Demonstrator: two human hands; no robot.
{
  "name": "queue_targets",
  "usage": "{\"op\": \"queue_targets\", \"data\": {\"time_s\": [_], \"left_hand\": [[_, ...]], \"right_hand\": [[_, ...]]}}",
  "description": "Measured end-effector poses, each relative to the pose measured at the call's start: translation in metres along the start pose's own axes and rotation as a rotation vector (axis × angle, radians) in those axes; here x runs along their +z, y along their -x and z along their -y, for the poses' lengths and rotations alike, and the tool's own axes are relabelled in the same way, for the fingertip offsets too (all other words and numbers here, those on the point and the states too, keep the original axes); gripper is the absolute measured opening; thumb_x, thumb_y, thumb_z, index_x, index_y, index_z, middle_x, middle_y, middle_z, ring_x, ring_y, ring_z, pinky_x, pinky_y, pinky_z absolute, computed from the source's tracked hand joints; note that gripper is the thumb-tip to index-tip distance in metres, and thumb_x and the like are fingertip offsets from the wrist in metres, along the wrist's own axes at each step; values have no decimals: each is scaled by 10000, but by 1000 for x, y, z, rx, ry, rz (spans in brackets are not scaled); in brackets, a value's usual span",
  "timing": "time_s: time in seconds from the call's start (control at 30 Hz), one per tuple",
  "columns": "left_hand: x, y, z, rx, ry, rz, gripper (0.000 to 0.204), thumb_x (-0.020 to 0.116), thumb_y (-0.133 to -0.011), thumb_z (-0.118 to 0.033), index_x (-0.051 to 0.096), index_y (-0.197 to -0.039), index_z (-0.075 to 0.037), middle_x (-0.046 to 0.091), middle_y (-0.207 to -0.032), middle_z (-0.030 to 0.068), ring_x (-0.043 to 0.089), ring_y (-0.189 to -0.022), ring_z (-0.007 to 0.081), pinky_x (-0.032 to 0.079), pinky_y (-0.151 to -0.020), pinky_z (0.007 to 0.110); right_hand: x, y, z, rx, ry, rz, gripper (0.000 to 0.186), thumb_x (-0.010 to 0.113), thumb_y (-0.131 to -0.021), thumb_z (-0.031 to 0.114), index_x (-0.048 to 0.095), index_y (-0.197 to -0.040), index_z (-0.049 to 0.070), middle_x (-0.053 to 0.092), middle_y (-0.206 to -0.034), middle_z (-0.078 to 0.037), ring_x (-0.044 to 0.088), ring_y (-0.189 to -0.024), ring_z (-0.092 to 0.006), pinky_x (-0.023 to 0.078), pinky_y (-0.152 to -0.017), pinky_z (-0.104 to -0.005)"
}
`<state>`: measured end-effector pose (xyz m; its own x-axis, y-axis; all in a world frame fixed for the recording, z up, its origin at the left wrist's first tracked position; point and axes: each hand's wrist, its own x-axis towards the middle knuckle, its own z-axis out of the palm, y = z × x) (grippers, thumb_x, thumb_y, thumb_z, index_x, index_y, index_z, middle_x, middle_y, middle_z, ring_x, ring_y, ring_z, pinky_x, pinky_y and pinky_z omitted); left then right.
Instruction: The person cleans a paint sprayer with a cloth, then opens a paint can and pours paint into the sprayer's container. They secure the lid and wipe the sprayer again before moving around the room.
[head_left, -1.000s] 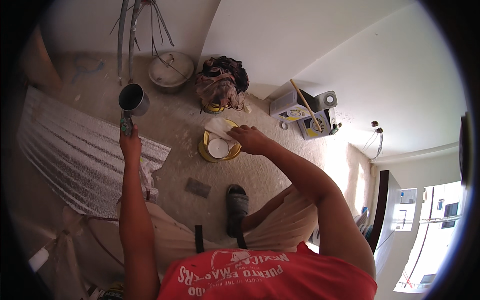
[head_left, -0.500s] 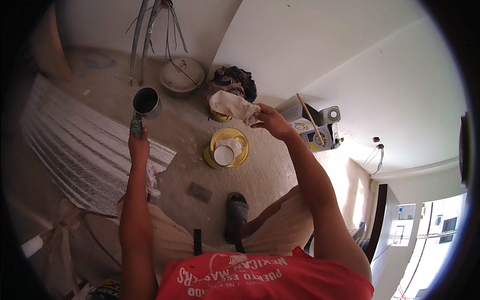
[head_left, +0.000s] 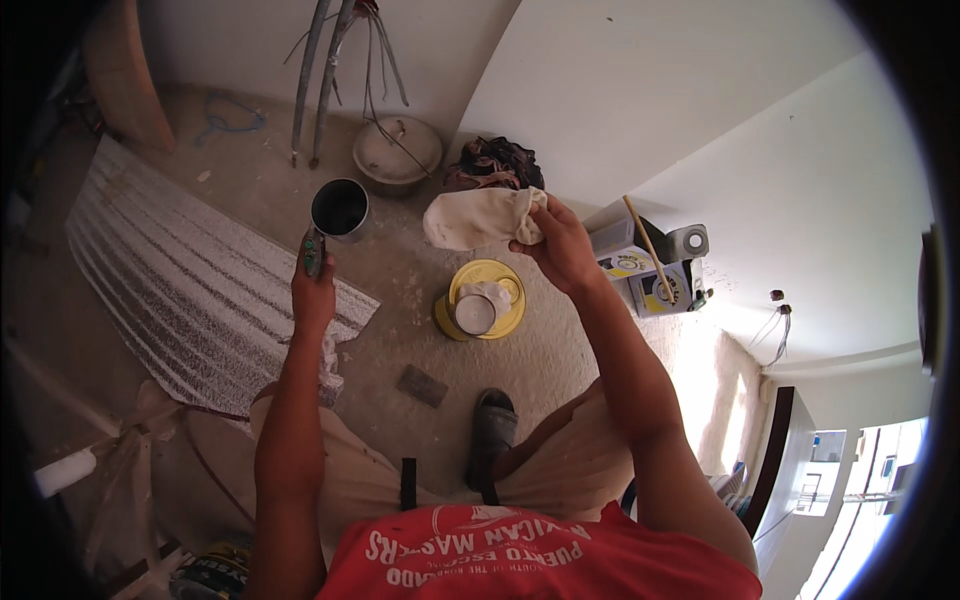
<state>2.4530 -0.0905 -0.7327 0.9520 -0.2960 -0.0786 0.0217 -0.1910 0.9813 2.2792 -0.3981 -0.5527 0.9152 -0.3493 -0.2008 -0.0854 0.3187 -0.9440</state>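
My left hand [head_left: 314, 298] is closed round the black-and-green handle of a grey cup-shaped vessel [head_left: 362, 222]. The vessel's mouth faces up and its inside looks dark. A limp, off-white cloth sock [head_left: 475, 220] dangles sideways from my right hand [head_left: 562, 245], whose fingers pinch its gathered cuff. Just below the sock stands a yellow bucket [head_left: 512, 322] on the floor. A small whitish cup [head_left: 474, 314] and a crumpled pale cloth [head_left: 492, 292] rest on its top.
A round, dusty basin [head_left: 398, 155] and dark bundled cloth [head_left: 495, 162] lie by the wall, near upright conduits [head_left: 322, 90] with wires. Boxes [head_left: 660, 285] with a stick [head_left: 648, 245] stand at right. Silvery ribbed sheeting [head_left: 210, 290] spreads leftward. A grey flat block [head_left: 422, 386] lies near my sandal.
My right hand has drawn the sock slightly nearer, and more of its cuff now shows. The whole view has shifted a little; my left hand still grips the vessel.
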Motion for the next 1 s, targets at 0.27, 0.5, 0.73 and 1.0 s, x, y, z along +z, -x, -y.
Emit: {"op": "queue_targets", "data": {"time_s": [0.27,0.5,0.73,1.0], "left_hand": [[-4,-3,6,-1,-36,-25,565,617,-985,-231,414,-1470,-23,624,-1256,206,630,-1115,282,484,-917,360],[8,3,15,-140,-27,56,540,624,-975,-209,436,-1466,-84,624,-779,67,528,-524,136,455,-487,327],[37,21,66,-7,-471,2,553,603,-965,-153,417,-1485,-135,519,-1186,260,560,-1087,431,462,-910,501],[-5,23,135,-102,-519,-404,571,575,-966,-127,384,-1504,-162,491,-1170,238,585,-1016,430,491,-877,503]], "right_hand": [[19,-4,6,-73,143,-100,213,505,-1045,235,579,-1147,63,639,-982,-21,616,-822,-107,527,-664,-266],[-13,-14,11,-247,532,-253,211,586,-973,222,623,-951,15,598,-827,-11,534,-733,-62,452,-620,-263],[-10,-8,18,-234,550,-289,242,575,-981,219,639,-1004,-14,614,-833,-19,531,-750,-79,456,-674,-267],[5,-11,18,-365,830,-229,272,535,-998,224,623,-1024,-32,629,-854,-60,528,-815,-125,458,-751,-305]]}}
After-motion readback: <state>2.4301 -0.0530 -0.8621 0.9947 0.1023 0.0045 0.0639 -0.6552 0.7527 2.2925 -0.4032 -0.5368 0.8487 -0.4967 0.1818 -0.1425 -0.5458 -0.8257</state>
